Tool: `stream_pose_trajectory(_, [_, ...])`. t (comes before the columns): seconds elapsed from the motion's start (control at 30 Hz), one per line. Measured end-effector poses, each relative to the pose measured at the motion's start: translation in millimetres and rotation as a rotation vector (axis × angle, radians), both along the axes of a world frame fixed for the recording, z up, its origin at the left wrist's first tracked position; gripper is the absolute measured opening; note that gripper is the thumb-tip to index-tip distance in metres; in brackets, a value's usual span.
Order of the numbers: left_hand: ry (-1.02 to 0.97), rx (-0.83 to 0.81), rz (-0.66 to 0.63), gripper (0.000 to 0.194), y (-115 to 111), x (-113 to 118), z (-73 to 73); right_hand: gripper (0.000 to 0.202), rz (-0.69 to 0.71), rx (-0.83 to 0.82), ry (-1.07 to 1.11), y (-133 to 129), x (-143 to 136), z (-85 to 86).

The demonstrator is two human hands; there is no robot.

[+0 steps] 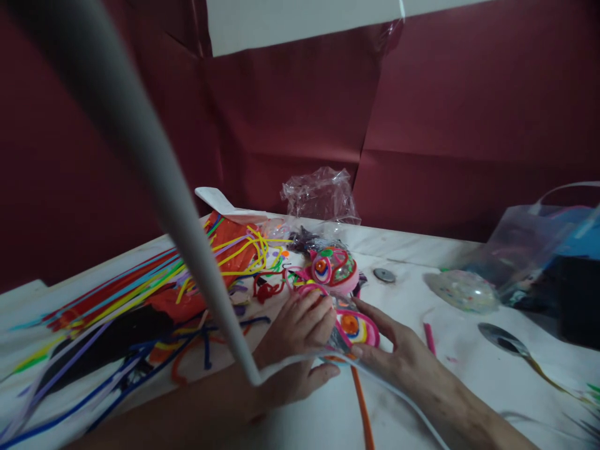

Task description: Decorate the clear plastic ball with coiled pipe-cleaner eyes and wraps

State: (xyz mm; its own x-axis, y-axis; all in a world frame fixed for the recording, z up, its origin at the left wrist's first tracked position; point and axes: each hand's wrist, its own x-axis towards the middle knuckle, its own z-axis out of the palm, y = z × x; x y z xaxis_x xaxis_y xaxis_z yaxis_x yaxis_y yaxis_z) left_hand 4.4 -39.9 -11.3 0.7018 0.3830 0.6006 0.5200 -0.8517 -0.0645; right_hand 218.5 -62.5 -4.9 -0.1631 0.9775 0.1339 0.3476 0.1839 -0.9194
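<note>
In front of me is a craft piece [352, 326] of clear plastic with pink, yellow, white and orange pipe-cleaner loops. My left hand [304, 328] lies over its left side, fingers bent against it and covering much of it. At its right edge, my right hand [387, 340] grips with thumb and fingers. Just behind stands a similar decorated clear ball [335, 270] with pink, green and orange trim. An orange strip [362, 406] runs down from below the held piece. A white cord [389, 387] crosses in front of my right wrist.
Many coloured pipe cleaners [164, 281] spread across the left, partly on a red-orange packet. A grey pole [187, 212] slants through the near left. Crumpled clear plastic [321, 194] lies behind. On the right are a metal disc [384, 275], a bag of small bits [464, 290] and a tape roll [499, 337].
</note>
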Motion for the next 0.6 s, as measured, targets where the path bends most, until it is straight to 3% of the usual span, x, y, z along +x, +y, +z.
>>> stream_pose_trajectory(0.33, [0.050,0.030,0.076,0.062,-1,3,3.4,0.066,0.047,-0.007,-0.001,3,3,-0.8])
stream_pose_trajectory(0.47, [0.046,0.080,0.104,0.064,5,7,-1.9,0.070,-0.008,-0.009,-0.014,6,5,-2.0])
stream_pose_trajectory(0.6, [0.033,0.168,0.095,0.061,12,10,-6.3,0.068,0.051,-0.017,-0.003,6,5,5.0])
